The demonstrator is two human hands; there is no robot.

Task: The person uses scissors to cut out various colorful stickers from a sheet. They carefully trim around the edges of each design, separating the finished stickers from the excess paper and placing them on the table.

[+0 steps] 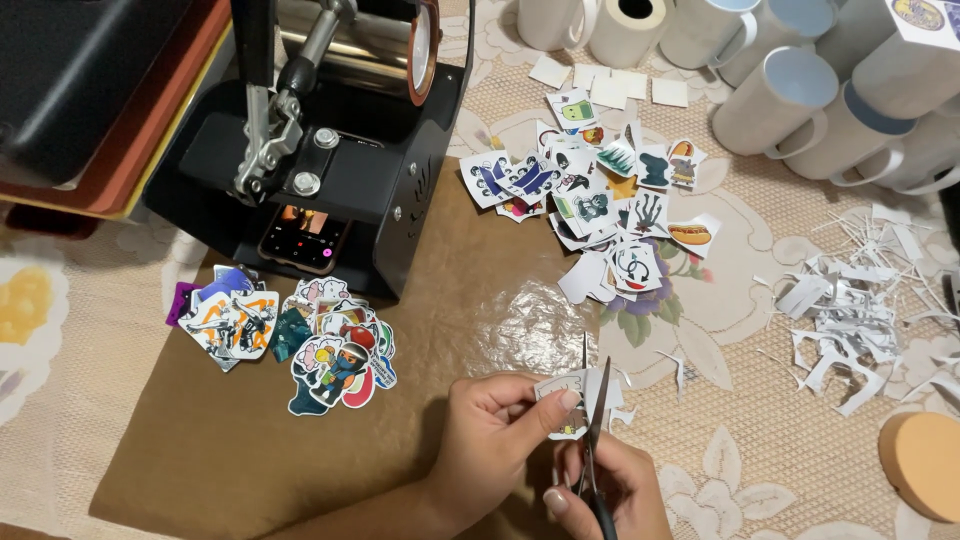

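Note:
My left hand (497, 427) pinches a small white paper cutout (572, 388) low in the middle of the head view. My right hand (612, 490) grips a pair of dark scissors (592, 420), whose blades point up and cross the cutout's right side. A pile of cut colourful stickers (300, 335) lies to the left on a brown sheet (300, 450). Another spread of cut stickers (600, 190) lies farther away, above the hands.
A black mug heat press (330, 130) stands at the upper left with a phone (303, 238) on its base. Several white mugs (790, 95) crowd the upper right. White paper scraps (860, 310) lie at the right, above a round tan pad (925, 462).

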